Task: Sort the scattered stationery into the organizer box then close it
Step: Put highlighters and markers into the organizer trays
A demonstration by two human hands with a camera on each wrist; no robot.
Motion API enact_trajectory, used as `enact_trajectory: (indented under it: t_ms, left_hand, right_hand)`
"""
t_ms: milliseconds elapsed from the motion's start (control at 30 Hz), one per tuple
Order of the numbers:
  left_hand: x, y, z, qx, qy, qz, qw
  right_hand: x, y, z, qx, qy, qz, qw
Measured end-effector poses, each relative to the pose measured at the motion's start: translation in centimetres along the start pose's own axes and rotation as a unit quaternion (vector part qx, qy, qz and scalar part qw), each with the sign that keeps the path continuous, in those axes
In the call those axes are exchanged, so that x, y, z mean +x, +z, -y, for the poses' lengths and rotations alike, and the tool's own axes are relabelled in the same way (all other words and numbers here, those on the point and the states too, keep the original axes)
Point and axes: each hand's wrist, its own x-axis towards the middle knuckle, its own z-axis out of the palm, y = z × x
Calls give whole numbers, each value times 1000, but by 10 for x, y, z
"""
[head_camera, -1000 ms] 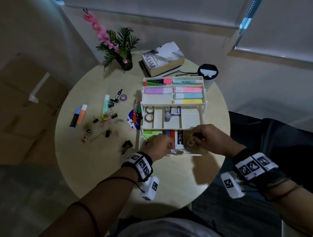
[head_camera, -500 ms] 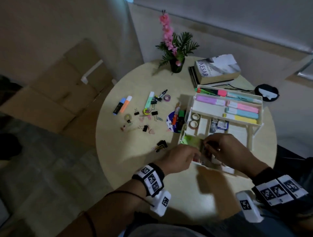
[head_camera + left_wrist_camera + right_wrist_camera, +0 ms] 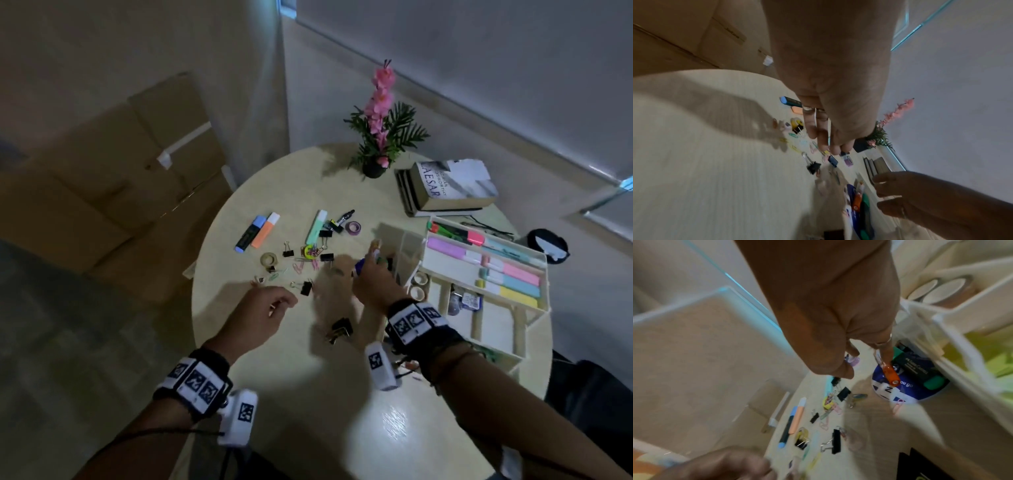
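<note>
The white tiered organizer (image 3: 445, 270) stands open at the table's right, with highlighters in its top tray and tape rolls (image 3: 419, 284) one tier down. My right hand (image 3: 371, 260) reaches down beside its left wall, fingers apart; the index finger touches an orange pen (image 3: 891, 374) lying on a blue disc (image 3: 908, 392) next to a green highlighter (image 3: 920, 369). My left hand (image 3: 284, 305) hovers over scattered paper clips (image 3: 301, 265) and a black binder clip (image 3: 306, 287), fingers loose and holding nothing. Blue and orange highlighters (image 3: 257, 233), a mint one (image 3: 317, 228) and a purple tape roll (image 3: 354, 227) lie farther back.
A potted pink flower (image 3: 380, 137) and stacked books (image 3: 448, 188) stand at the table's far side. A black round object (image 3: 548, 245) sits behind the organizer. More black binder clips (image 3: 340, 329) lie between my wrists. Cardboard boxes (image 3: 120, 188) are on the floor to the left.
Both hands have left the organizer's bottom tier. The left moved out over the scattered clips; the right crossed to the pens beside the organizer's left wall. The head view swung left.
</note>
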Motion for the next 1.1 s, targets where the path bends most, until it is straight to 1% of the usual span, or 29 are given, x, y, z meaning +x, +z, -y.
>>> enact_trajectory:
  t_ms: [100,200,300,400,500,600,700,767,833,867,967,1000,1033,1067,1100]
  left_hand:
    - [-8,-10,19,2,-14,5,1000]
    - [-14,-16,40,-7,-20,16,1000]
    - [-14,-19,56,-10,-20,36,999]
    - [-7,-19,63,-15,-16,58,998]
    - [6,-16,62,-26,-11,75,997]
    - [22,-17,53,-28,-7,91,995]
    - [42,-16,41,-38,8,94,995]
    - [59,-11,35,-52,4,91,994]
    - [77,-4,24,-87,-31,85,992]
    - [86,-2,14,-114,-55,89,988]
    - [105,3,-25,-172,-111,145,968]
    - [110,6,-37,-186,-111,163,963]
    - [114,11,-47,-191,-102,172,961]
    - [118,16,-57,-190,-90,177,961]
    - [122,21,-66,-191,-82,182,961]
  right_hand:
    - [19,5,13,-35,73,-27,996]
    - [36,14,19,-81,108,-41,990]
    - [44,19,22,-141,110,-37,983]
    - [53,28,14,-160,86,-65,981]
    - [57,37,10,-155,104,-75,980]
    - [58,41,8,-134,99,-87,982]
    - [54,44,7,-57,96,-95,989]
    - [45,42,11,-1,89,-103,991]
    - [29,38,17,24,59,-100,993]
    - [19,35,20,25,25,-97,995]
    - [-16,25,27,38,-99,-71,992]
    - [-26,23,26,36,-141,-66,987]
    - [-35,19,24,49,-168,-62,983]
    - [-41,14,19,77,-187,-70,977]
    - [-47,7,14,113,-191,-82,972]
